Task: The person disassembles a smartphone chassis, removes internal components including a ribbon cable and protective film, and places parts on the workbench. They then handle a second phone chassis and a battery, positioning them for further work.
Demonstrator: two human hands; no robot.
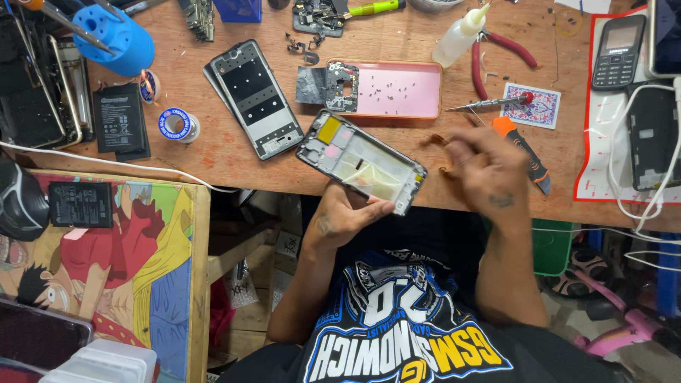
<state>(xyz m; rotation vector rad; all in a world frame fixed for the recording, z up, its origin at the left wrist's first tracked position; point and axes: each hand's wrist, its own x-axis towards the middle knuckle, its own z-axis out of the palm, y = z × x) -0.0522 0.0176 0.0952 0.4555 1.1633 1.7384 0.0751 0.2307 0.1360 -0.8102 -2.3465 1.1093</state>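
At the centre of the frame we support an opened phone frame (362, 162) with the left hand (345, 215), fingers curled under its lower edge and thumb against the near rim; this grip keeps the exposed interior facing up and tilted toward us at the edge of the wooden bench (234, 152). The right hand (489, 170), right of centre, is motion-blurred; we cannot tell whether it is clenched or released, though something small and brownish shows near its fingertips. It sits just beside the frame's right end. Directly above the frame lies a pink phone case (397, 89), turned hollow side up, with many small dark screws scattered inside, which we judge to be serving as a parts tray that stops them rolling off. A second stripped frame (255, 98) lies to the upper left, well apart from the work. A screwdriver (489, 103) and an orange utility knife (523, 152) lie near the right hand, plausibly within easy reach. A squeeze bottle (461, 34) lies top centre.
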